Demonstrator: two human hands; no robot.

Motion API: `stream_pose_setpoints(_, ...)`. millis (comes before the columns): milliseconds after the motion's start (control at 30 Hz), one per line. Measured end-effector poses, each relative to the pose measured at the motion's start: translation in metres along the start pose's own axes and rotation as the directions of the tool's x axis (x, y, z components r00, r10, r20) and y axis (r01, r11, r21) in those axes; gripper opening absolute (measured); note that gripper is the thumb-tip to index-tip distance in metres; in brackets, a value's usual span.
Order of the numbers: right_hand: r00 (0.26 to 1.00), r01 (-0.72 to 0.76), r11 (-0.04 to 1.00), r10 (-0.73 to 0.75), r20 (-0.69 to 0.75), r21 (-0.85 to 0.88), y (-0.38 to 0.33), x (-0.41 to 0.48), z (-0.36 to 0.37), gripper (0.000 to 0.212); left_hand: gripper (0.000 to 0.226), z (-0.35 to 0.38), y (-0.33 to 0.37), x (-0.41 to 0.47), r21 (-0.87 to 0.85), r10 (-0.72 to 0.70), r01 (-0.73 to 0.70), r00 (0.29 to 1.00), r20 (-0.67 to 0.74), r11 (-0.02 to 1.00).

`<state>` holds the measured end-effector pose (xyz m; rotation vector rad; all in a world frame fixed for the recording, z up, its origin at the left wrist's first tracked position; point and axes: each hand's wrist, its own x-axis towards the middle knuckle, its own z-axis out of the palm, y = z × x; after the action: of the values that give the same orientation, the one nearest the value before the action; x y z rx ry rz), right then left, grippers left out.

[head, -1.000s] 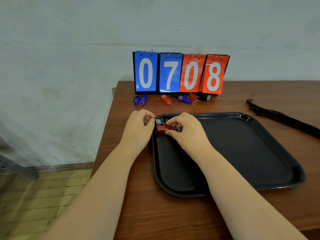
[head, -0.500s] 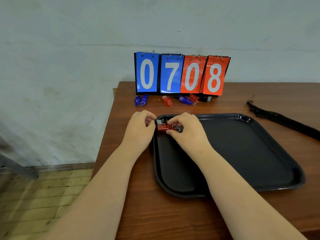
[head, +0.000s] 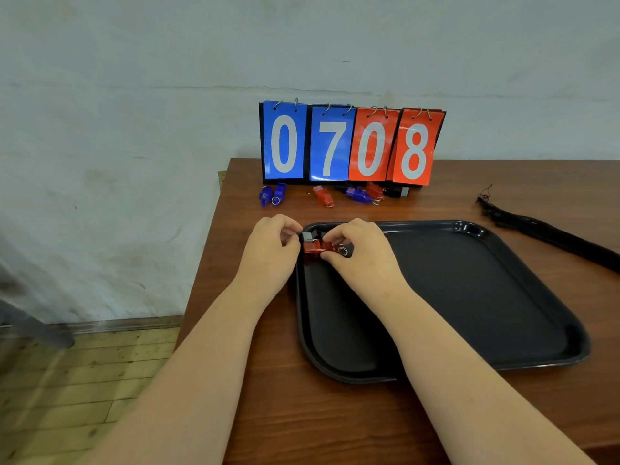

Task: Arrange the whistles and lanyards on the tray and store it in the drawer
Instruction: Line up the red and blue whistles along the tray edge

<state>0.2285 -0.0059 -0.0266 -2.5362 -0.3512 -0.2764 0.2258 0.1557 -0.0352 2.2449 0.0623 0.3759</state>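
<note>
The right hand [head: 360,255] pinches a red whistle [head: 315,247] over the far-left corner of the tray [head: 469,297]; the left hand [head: 270,251] curls against the whistle's left end, though I cannot tell whether it truly grips. The whistle's long axis runs along the tray's far rim, ring rightward; both hands are equally near. A black whistle [head: 310,235] lies just behind it. Six loose whistles [head: 323,196] wait along the far edge of the table [head: 335,414], below the scoreboard [head: 350,146]: three blue, two red, one black; one bundle of lanyards [head: 543,231] lies toward the right edge, its strands uncountable.
</note>
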Motion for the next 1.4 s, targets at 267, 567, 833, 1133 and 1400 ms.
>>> stream_pose_setpoints(267, 1.000, 0.005, 1.000, -0.005, 0.009, -0.004, -0.0015, -0.0004, 0.0009, 0.028, 0.019, -0.0008, 0.0004, -0.0007, 0.003, -0.003, 0.003, 1.000, 0.000, 1.000)
stream_pose_setpoints(567, 1.000, 0.009, 0.999, -0.009, -0.006, -0.032, -0.0005, -0.0013, 0.0002, 0.042, 0.018, -0.0016, 0.0018, -0.0005, 0.002, -0.017, 0.017, 1.000, 0.006, 1.000)
stream_pose_setpoints(833, 1.000, 0.021, 0.997, -0.019, 0.020, -0.074, -0.0002, -0.0008, 0.0020, 0.046, 0.018, -0.0009, 0.0013, 0.0004, 0.012, -0.027, 0.027, 1.000, 0.011, 1.000)
stream_pose_setpoints(1133, 0.999, 0.040, 0.995, -0.038, 0.021, -0.092, -0.0009, -0.0016, 0.0020, 0.044, 0.020, -0.0003, -0.0002, 0.0003, 0.030, -0.010, 0.009, 1.000, 0.018, 1.000)
stream_pose_setpoints(1400, 0.999, 0.049, 0.995, -0.049, 0.000, -0.085, -0.0003, -0.0027, 0.0027, 0.042, 0.019, 0.0013, -0.0014, 0.0018, 0.030, -0.009, 0.009, 1.000, 0.005, 0.999)
